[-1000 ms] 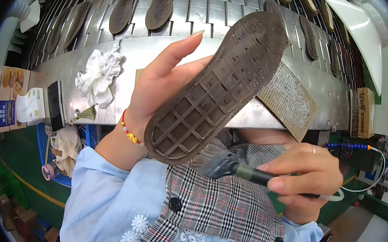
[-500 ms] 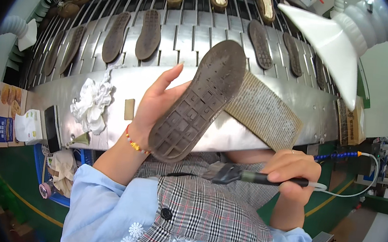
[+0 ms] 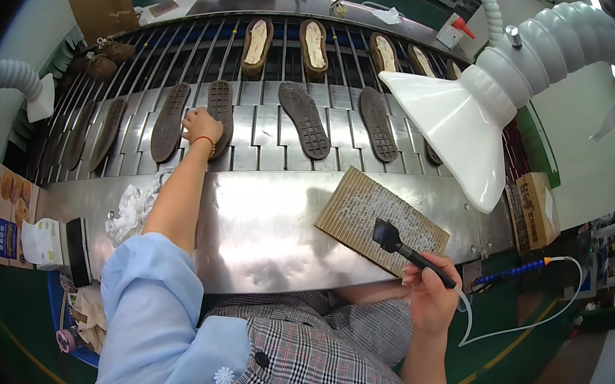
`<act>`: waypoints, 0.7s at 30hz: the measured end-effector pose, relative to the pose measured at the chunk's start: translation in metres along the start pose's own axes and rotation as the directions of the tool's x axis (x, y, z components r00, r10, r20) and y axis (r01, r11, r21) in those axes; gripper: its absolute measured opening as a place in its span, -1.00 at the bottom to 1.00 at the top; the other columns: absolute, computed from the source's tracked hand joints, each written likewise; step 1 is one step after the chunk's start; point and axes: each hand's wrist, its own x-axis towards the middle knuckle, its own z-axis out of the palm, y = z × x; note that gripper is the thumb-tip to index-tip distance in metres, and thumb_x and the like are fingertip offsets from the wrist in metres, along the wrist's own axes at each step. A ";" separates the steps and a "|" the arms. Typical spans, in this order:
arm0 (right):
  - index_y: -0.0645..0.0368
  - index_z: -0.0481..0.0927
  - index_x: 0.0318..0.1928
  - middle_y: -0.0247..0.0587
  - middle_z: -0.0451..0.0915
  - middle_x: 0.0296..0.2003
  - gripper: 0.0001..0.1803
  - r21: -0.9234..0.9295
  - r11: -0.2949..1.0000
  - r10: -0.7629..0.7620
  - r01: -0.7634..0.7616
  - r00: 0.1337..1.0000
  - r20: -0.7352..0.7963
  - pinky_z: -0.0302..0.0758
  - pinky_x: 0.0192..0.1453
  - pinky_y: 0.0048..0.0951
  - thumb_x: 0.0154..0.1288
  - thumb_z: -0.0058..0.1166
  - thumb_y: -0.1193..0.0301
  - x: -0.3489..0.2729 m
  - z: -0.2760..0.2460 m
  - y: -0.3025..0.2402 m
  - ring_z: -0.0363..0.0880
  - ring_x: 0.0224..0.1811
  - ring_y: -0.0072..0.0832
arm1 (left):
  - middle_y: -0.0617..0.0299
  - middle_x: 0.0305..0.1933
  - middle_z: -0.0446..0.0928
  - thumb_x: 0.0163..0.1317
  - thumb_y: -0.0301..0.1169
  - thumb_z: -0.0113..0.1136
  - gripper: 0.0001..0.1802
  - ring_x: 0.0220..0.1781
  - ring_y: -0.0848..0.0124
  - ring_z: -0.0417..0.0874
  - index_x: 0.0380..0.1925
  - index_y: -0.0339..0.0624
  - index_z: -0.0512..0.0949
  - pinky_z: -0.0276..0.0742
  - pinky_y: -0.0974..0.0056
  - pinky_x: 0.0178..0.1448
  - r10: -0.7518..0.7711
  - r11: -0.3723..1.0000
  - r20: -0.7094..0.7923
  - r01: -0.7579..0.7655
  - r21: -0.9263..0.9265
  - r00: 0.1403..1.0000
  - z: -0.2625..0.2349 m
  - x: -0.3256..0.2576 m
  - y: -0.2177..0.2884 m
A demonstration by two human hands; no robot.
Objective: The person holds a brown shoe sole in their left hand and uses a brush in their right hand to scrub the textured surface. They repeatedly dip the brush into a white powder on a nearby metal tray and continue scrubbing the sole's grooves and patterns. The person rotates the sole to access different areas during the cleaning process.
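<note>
Left hand (image 3: pixel 203 127), grip unclear, seems taking or placing the sole (image 3: pixel 221 99) beneath, next needing steadiness; right hand (image 3: pixel 433 297) grips a brush (image 3: pixel 388 236).

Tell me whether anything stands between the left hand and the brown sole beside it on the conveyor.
Nothing visible does: the left hand overlaps the left edge of the brown sole, with no other object between them. Whether it grips, I cannot tell.
</note>
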 end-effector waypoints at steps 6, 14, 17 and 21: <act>0.43 0.56 -0.10 0.02 0.68 -0.35 -0.73 0.145 0.982 0.134 -0.117 0.985 -0.109 0.60 -0.19 -0.41 0.36 0.05 0.42 0.010 0.017 0.011 0.65 -0.39 -0.37 | 0.26 -0.27 0.62 0.11 -0.34 0.40 -0.59 -0.39 0.40 0.59 -0.05 -0.10 0.49 0.45 0.39 -0.36 0.223 0.566 0.512 0.318 -0.761 0.829 -0.006 0.039 -0.036; 0.41 0.56 -0.09 0.04 0.68 -0.35 -0.72 0.223 0.968 0.109 -0.113 0.994 0.031 0.62 -0.22 -0.44 0.38 0.01 0.40 0.005 0.048 -0.002 0.67 -0.41 -0.39 | -0.02 0.26 0.42 0.41 0.11 -0.23 -0.33 0.19 0.10 0.55 0.27 -0.16 0.35 0.52 0.05 0.25 0.736 -0.380 0.274 0.712 -0.590 0.619 -0.145 -0.192 0.001; 0.41 0.55 -0.06 0.06 0.69 -0.32 -0.72 0.292 0.941 0.137 -0.172 0.981 0.137 0.63 -0.21 -0.43 0.38 0.00 0.41 0.002 0.063 -0.004 0.68 -0.36 -0.37 | -0.15 0.31 0.35 0.44 0.11 -0.38 -0.31 0.15 0.07 0.58 0.33 -0.15 0.27 0.62 -0.07 0.11 0.938 -0.301 0.023 0.846 -0.440 0.345 -0.133 -0.232 0.002; 0.43 0.54 -0.04 0.05 0.69 -0.30 -0.74 0.073 0.992 0.090 -0.104 0.981 0.170 0.63 -0.21 -0.44 0.34 0.04 0.51 -0.010 0.102 -0.017 0.69 -0.32 -0.36 | -0.17 0.34 0.30 0.52 -0.03 -0.47 -0.40 0.17 0.20 0.54 0.34 -0.16 0.24 0.52 0.16 0.25 0.816 -0.370 0.196 0.752 -0.545 0.544 -0.147 -0.289 0.008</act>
